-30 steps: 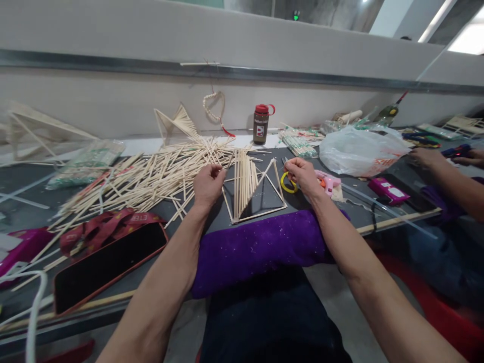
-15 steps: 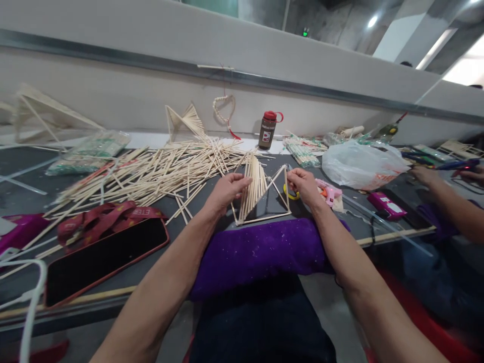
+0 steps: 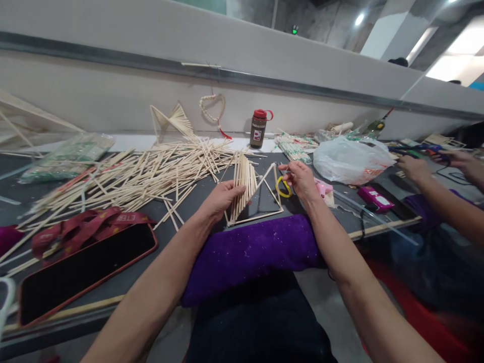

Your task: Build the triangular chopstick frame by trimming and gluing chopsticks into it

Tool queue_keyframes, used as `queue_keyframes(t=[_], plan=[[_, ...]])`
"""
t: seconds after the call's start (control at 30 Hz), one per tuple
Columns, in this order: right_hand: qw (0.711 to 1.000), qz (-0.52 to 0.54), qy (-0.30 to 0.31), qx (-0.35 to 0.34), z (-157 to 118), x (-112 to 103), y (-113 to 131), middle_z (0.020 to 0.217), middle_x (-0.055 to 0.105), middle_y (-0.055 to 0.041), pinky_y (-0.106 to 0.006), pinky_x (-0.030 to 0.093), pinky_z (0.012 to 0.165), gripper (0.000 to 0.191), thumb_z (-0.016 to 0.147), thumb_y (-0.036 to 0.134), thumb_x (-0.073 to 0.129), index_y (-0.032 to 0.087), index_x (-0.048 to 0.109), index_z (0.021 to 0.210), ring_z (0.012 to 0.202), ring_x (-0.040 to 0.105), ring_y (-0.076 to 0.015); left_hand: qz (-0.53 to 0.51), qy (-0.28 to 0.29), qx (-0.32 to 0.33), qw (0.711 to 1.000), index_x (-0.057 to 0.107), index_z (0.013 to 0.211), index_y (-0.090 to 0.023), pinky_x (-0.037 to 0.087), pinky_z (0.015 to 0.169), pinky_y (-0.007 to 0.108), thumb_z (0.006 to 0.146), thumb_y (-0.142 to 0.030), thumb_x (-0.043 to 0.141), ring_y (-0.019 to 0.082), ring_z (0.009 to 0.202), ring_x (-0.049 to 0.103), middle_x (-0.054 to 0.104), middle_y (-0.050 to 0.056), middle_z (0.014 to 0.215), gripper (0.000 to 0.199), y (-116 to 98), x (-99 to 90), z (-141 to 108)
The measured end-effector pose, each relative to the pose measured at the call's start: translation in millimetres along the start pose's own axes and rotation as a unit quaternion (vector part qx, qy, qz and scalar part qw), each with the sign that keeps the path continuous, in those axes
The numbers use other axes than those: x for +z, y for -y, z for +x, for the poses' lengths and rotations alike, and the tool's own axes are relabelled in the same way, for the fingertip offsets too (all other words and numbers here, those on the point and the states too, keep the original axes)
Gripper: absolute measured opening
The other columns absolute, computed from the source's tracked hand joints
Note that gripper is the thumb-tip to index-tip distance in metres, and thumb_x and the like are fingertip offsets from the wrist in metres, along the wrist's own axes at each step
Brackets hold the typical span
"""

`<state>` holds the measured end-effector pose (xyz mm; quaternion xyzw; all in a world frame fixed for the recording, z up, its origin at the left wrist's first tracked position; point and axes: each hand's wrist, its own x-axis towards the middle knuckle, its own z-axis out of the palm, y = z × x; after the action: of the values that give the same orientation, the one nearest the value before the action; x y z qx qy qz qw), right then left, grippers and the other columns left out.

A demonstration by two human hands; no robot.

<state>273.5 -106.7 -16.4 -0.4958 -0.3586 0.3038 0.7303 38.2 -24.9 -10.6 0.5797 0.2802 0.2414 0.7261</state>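
Clear plastic wraps a packet (image 3: pixel 68 159) towards the far left of the tabletop (image 3: pixel 162 244), and near me on that side lies a dark phone (image 3: pixel 88 272) with a maroon lanyard (image 3: pixel 94 229) just beyond it. A loose pile of pale sticks (image 3: pixel 162 174) spreads to the right, with a twisted stick model (image 3: pixel 176 121) behind it, against the wall. My left hand (image 3: pixel 221 201) is closed on the left side of a stick frame (image 3: pixel 246 186), which sits before me, just beyond the purple cloth (image 3: pixel 249 252) at my lap. A red-capped bottle (image 3: pixel 258 130) stands farther back. My right hand (image 3: pixel 298 179), apart from my left, has its fingertips drawn together just beside the frame's upper right corner; I can't tell what they pinch. A yellow loop handle (image 3: pixel 283 187) shows beside them. Farther right are a pink tool (image 3: pixel 323 189), a white plastic bag (image 3: pixel 350 161), a magenta box (image 3: pixel 375 199) and another person's hands (image 3: pixel 414 167).
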Motion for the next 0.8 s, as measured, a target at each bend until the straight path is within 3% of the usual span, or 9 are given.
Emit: queue_keyframes(t=[0.27, 0.5, 0.63, 0.8], plan=[[0.995, -0.072, -0.060, -0.025, 6, -9, -5, 0.067, 0.066, 0.0020, -0.016, 0.032, 0.037, 0.019, 0.065, 0.030, 0.067, 0.019, 0.053, 0.073, 0.046, 0.053, -0.0065, 0.012, -0.006, 0.029, 0.999, 0.060, 0.075, -0.014, 0.044, 0.046, 0.021, 0.062, -0.041, 0.074, 0.012, 0.047, 0.058, 0.065, 0.000, 0.057, 0.033, 4, -7.5, 11], [0.989, -0.137, -0.048, -0.005, 5, -5, -12, 0.057, 0.062, 0.0029, -0.018, 0.032, 0.038, 0.016, 0.060, 0.024, 0.067, 0.018, 0.057, 0.072, 0.044, 0.051, -0.0085, 0.025, -0.004, 0.037, 0.999, 0.061, 0.074, -0.013, 0.042, 0.045, 0.021, 0.063, -0.041, 0.073, 0.011, 0.046, 0.056, 0.063, 0.000, 0.057, 0.032, 3, -13.0, 12], [0.988, -0.133, -0.073, -0.015, 6, -7, -10, 0.053, 0.059, 0.0033, -0.019, 0.033, 0.040, 0.017, 0.063, 0.030, 0.065, 0.018, 0.057, 0.072, 0.043, 0.048, -0.0080, 0.018, -0.006, 0.037, 0.999, 0.061, 0.077, -0.014, 0.043, 0.047, 0.021, 0.065, -0.039, 0.073, 0.011, 0.047, 0.057, 0.064, 0.000, 0.058, 0.030, 2, -9.5, 9], [0.979, -0.122, -0.153, -0.059, 10, -15, -5, 0.048, 0.044, 0.0090, -0.020, 0.026, 0.038, 0.021, 0.069, 0.039, 0.059, 0.021, 0.052, 0.076, 0.039, 0.035, -0.0062, 0.004, 0.001, 0.033, 0.999, 0.061, 0.074, -0.015, 0.043, 0.048, 0.021, 0.066, -0.037, 0.071, 0.011, 0.047, 0.056, 0.063, 0.000, 0.057, 0.026, 3, -8.3, 7]])
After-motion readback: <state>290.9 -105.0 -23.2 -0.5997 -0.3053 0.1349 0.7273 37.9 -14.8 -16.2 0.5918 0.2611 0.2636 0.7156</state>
